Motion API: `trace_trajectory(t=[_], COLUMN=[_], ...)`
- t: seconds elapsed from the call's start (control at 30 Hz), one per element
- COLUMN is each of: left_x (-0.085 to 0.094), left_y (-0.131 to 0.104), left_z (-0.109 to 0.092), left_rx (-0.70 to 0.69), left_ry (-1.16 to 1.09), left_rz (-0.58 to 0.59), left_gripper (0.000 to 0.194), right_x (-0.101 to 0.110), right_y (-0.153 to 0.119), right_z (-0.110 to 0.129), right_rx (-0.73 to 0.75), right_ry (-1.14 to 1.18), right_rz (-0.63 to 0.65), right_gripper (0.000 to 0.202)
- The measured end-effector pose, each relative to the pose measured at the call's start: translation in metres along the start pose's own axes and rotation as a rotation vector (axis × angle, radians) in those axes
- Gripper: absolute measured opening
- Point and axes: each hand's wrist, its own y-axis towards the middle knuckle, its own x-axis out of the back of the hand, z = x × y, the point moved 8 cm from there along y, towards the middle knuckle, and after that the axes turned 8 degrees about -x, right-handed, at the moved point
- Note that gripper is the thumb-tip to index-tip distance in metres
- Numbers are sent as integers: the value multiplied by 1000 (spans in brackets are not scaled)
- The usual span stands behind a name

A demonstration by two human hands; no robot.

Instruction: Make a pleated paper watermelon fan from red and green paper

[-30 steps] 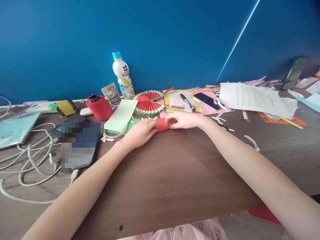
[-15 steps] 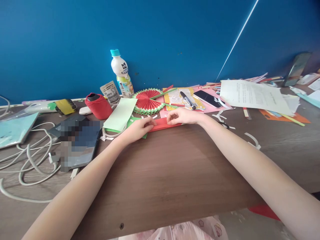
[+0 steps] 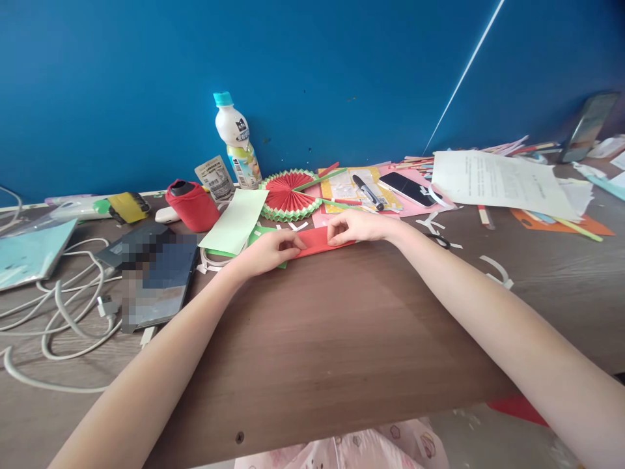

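Note:
A narrow red paper strip [image 3: 315,241] lies across the wooden table between both hands. My left hand [image 3: 278,251] pinches its left end, fingertips closed on the paper. At the right end, my right hand [image 3: 354,228] has its thumb and fingers closed on the same strip. Just behind the strip sits a round pleated fan [image 3: 289,195], red with a green and white rim. Green paper [image 3: 267,236] and a pale green sheet [image 3: 234,221] are beside my left hand.
A bottle [image 3: 237,143] stands against the blue wall. Behind my right hand are a marker [image 3: 367,192] and a phone [image 3: 409,188]. White cables [image 3: 61,306] and a dark device [image 3: 166,280] are left, a printed sheet [image 3: 502,182] right.
The camera view has shifted slightly. Both hands remain at the red strip, with little visible movement.

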Motion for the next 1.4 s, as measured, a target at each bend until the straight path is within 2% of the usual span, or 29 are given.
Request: trace_trajectory(t=[0.43, 0.63, 0.83, 1.03, 1.23, 1.4], left_x=[-1, -5, -10, -12, -14, -8], left_y=[0, 1, 2, 2, 0, 0], left_z=[0, -4, -1, -5, -9, -4], left_rx=[0, -111, -187, -229, -232, -141], left_ry=[13, 46, 87, 128, 186, 193], left_rz=[7, 37, 72, 83, 78, 60], left_gripper=[20, 33, 35, 38, 41, 36], right_x=[-3, -4, -5, -5, -9, -11], right_y=[1, 1, 2, 1, 5, 6], right_z=[3, 4, 3, 6, 4, 7], right_rx=[15, 21, 10, -27, -71, -72], right_ry=[3, 1, -24, -48, -86, -94], right_rz=[14, 23, 16, -1, -60, -77], right_gripper=[22, 21, 20, 17, 29, 26])
